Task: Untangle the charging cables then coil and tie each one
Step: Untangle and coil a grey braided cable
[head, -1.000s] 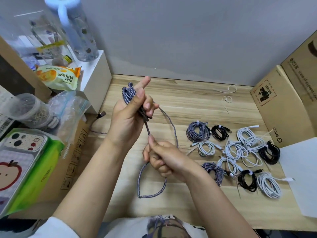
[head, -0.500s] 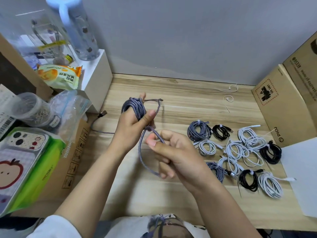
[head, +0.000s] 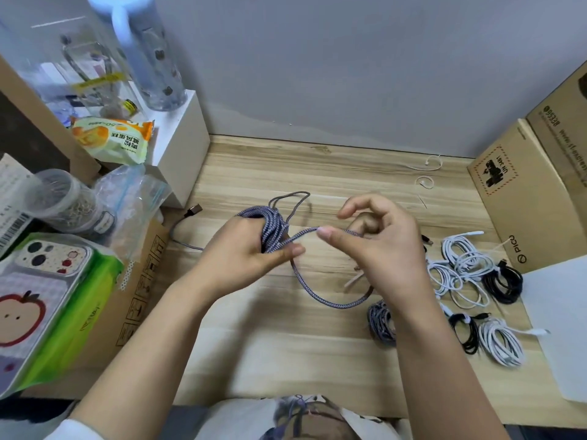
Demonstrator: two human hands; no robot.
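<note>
A blue-grey braided cable (head: 330,301) is partly wound into a coil (head: 271,228) that my left hand (head: 244,258) grips, thumb across the front. My right hand (head: 378,246) holds the free strand, which runs along its thumb from the coil, over the middle of the wooden table (head: 286,350). The strand's loose part hangs in a loop below both hands. One end with a metal plug (head: 193,211) trails off to the left. Several tied coils (head: 470,281), white, black and braided, lie at the right, partly behind my right forearm.
Cardboard boxes (head: 521,198) stand at the right, with a white sheet (head: 562,325) in front. At the left are a white block (head: 178,144) with a clear bottle (head: 149,58), a snack packet (head: 114,138), plastic bags, a jar and a green pack (head: 47,309). Thin white ties (head: 425,173) lie at the back.
Both hands came lower toward the table. My right hand moved right and up, drawing the strand sideways from the coil, and the hanging loop got shorter.
</note>
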